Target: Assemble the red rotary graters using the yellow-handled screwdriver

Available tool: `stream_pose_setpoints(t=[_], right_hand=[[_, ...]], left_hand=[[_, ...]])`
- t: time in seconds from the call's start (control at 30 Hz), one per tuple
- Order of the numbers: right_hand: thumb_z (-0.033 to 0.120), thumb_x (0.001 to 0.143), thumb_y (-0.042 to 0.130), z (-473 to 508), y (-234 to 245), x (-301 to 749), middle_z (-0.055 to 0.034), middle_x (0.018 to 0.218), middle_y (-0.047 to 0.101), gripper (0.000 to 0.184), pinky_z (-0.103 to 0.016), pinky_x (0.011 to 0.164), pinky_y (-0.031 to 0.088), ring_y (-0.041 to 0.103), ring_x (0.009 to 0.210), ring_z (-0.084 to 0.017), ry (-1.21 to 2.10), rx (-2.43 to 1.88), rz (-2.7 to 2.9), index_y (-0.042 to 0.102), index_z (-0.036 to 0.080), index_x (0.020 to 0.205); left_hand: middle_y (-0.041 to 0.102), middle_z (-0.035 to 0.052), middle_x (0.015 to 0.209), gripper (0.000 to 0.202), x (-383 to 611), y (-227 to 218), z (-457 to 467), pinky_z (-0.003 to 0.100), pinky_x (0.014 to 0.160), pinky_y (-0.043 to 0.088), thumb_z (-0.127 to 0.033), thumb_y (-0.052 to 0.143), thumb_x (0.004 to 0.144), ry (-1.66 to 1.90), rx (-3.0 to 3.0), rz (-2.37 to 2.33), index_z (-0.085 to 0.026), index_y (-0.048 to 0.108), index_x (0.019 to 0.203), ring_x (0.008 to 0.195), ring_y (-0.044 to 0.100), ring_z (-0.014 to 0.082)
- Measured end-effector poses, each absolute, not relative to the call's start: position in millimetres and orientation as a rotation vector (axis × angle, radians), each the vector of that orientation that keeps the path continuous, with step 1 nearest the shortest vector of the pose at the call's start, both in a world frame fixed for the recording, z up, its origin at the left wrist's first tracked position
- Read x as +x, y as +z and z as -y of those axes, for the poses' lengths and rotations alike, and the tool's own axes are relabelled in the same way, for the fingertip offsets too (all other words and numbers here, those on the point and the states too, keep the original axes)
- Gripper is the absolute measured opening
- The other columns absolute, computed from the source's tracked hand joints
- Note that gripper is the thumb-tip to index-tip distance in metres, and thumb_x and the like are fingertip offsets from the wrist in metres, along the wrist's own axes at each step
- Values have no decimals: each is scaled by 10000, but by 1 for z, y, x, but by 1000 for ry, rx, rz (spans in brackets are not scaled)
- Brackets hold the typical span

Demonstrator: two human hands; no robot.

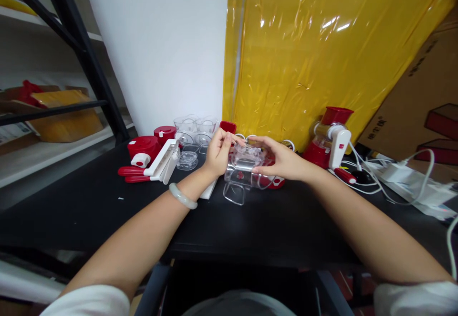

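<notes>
Both my hands hold a clear plastic container with a square handle over the black table. My left hand, with a pale bangle at the wrist, grips its left side, fingers curled and pinching at the top. My right hand wraps its right side, fingers closed over the top. A red part shows under the container.
Red lids, a white-and-red handled tool and several clear cups lie at the left. A red-and-white crank appliance stands at the right beside white cables. Yellow plastic sheeting, a cardboard box and a shelf rack surround the table.
</notes>
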State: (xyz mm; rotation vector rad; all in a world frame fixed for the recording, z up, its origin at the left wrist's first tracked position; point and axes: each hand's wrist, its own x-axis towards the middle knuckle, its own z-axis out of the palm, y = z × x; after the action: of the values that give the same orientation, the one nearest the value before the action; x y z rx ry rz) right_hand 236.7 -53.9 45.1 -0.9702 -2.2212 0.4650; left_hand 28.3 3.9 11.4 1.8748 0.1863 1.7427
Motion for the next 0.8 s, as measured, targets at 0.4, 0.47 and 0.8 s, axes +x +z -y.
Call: stream_pose_setpoints(t=[0.4, 0.47, 0.8], right_hand=[[547, 773, 719, 68, 67, 225, -135, 1172, 689, 601, -444, 892, 535, 677, 1011, -258, 248, -1334, 2019, 593, 198, 1246], [577, 832, 645, 56, 74, 247, -112, 1052, 723, 528, -392, 782, 557, 699, 877, -223, 377, -1346, 1893, 605, 214, 1214], [184, 812, 664, -20, -6, 335, -73, 889, 747, 106, -330, 828, 542, 690, 798, -159, 407, -1592, 1615, 686, 152, 910]], left_hand=[[717, 53, 885, 187, 24, 15, -8, 313, 768, 579, -355, 551, 963, 1879, 2039, -560, -184, 579, 894, 825, 705, 154], [725, 54, 890, 168, 21, 23, -12, 319, 784, 592, -343, 584, 945, 1929, 1930, -533, -181, 591, 905, 826, 714, 151], [778, 88, 918, 173, 4, 22, -5, 344, 818, 610, -326, 713, 843, 1715, 1976, -646, -163, 716, 900, 853, 741, 187]])
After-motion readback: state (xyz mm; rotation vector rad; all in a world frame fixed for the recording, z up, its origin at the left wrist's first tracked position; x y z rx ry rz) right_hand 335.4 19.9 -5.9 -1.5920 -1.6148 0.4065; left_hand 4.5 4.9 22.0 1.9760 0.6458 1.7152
